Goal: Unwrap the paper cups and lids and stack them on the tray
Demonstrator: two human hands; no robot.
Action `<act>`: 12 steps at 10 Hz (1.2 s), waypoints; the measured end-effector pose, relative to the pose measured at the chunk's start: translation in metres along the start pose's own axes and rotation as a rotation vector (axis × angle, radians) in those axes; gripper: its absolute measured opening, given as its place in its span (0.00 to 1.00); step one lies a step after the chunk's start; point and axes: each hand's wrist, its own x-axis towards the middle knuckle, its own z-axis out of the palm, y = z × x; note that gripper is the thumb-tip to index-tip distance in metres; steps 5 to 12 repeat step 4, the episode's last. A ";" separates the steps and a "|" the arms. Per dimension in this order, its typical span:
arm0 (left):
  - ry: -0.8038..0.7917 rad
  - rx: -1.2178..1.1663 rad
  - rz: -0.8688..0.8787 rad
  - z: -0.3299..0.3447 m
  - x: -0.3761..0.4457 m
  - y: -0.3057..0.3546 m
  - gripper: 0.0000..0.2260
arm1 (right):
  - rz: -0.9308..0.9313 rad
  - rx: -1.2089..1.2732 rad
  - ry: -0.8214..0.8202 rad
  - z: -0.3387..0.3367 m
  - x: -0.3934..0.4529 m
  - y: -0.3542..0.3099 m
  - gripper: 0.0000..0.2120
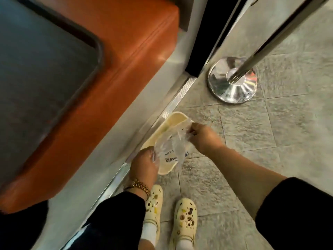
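Observation:
A crumpled clear plastic wrapper [171,147] with blue print hangs low near the floor, stretched between both hands. My left hand [144,163] grips its lower left end, and my right hand [201,138] pinches its upper right end. Under the wrapper a cream bin [173,120] stands on the floor against the counter base. A dark grey tray [41,73] lies on the orange wooden counter [137,44] at the upper left. No cups or lids are in view.
A chrome stanchion post with a round base [232,82] stands on the grey tiled floor [270,132] to the right. A metal strip [173,103] runs along the counter's foot. My feet in cream clogs [183,219] are below the hands.

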 end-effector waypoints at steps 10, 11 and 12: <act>-0.247 0.038 -0.004 0.011 0.026 -0.036 0.24 | 0.038 -0.121 -0.013 0.054 0.011 0.017 0.24; -0.247 0.038 -0.004 0.011 0.026 -0.036 0.24 | 0.038 -0.121 -0.013 0.054 0.011 0.017 0.24; -0.247 0.038 -0.004 0.011 0.026 -0.036 0.24 | 0.038 -0.121 -0.013 0.054 0.011 0.017 0.24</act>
